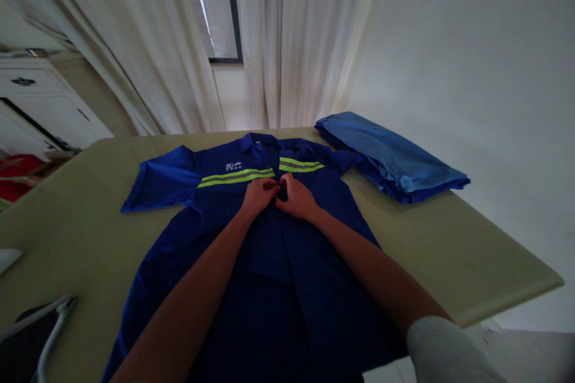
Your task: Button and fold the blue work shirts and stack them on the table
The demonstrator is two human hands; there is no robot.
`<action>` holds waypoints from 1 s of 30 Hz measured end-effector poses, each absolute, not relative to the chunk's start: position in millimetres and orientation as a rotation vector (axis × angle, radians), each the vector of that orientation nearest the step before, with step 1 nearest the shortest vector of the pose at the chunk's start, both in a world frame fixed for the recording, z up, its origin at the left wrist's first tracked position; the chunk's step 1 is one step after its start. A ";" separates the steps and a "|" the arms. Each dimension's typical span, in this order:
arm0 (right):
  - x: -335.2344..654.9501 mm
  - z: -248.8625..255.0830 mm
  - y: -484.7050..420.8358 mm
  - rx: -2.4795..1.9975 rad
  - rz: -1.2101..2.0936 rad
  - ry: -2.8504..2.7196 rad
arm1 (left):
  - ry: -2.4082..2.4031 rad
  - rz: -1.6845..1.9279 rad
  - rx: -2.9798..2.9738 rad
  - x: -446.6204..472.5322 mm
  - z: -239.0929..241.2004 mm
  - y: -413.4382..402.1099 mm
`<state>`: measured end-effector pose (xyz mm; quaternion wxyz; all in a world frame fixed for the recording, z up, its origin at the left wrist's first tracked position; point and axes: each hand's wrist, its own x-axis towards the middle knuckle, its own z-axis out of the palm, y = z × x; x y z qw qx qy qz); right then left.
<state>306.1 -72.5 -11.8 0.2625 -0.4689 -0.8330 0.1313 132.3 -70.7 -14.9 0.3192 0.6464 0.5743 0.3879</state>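
Observation:
A dark blue short-sleeved work shirt [233, 239] lies spread face up, collar at the far end. Yellow-green reflective bands cross its chest, and a small pale print sits above the left-hand band. At the front opening, just below the bands, my left hand [259, 194] pinches one edge of the shirt front. Close beside it, my right hand [296, 196] curls its thumb and fingers around the other edge. The fingertips of both hands nearly meet; any button between them is too small and dark to make out.
Folded blue garments [386, 149] are stacked at the table's back right, touching the shirt's sleeve. The greenish table [422, 239] ends at a right-hand corner. A dark object with a pale frame [40, 335] is at lower left. Curtains [305, 42] and a white cabinet [45, 96] stand behind.

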 end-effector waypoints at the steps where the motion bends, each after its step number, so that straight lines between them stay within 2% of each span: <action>1: 305.7 -12.3 -72.3 -1.302 0.359 -2.229 | 1.523 1.018 1.711 132.8 -13.7 -72.1; 9: 315.0 -14.6 -67.5 -1.251 0.358 -2.275 | 1.559 0.995 1.801 127.5 -15.1 -80.1; 15: 311.6 -13.7 -71.0 -1.324 0.240 -2.278 | 1.583 1.011 1.804 128.4 -16.6 -79.7; 24: 310.0 -10.7 -76.1 -1.185 -0.092 -2.454 | 1.602 1.029 1.708 128.2 -16.8 -76.7; 30: 305.3 -7.7 -74.9 -1.150 -0.178 -2.510 | 1.638 1.078 1.696 133.3 -16.8 -79.5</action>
